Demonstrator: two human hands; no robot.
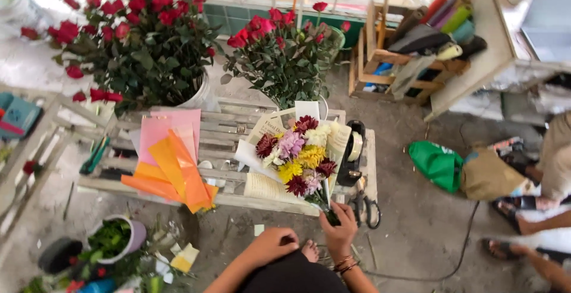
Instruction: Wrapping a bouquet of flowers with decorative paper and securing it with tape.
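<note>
A white paper wrap with printed black writing [270,128] lies spread on the surface, just above the right hand's fingers [333,213]. A green plastic bag [437,163] sits off to their right.

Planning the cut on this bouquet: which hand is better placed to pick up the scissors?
Probably the left hand: it looks free, while the right hand grips the bouquet stems. The scissors lie on the right, though.

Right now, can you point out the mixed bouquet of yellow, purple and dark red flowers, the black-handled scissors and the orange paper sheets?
Mixed bouquet [300,153], head view, on the yellow blooms.
Black-handled scissors [367,205], head view, on the handles.
Orange paper sheets [178,174], head view, on the top sheet.
</note>
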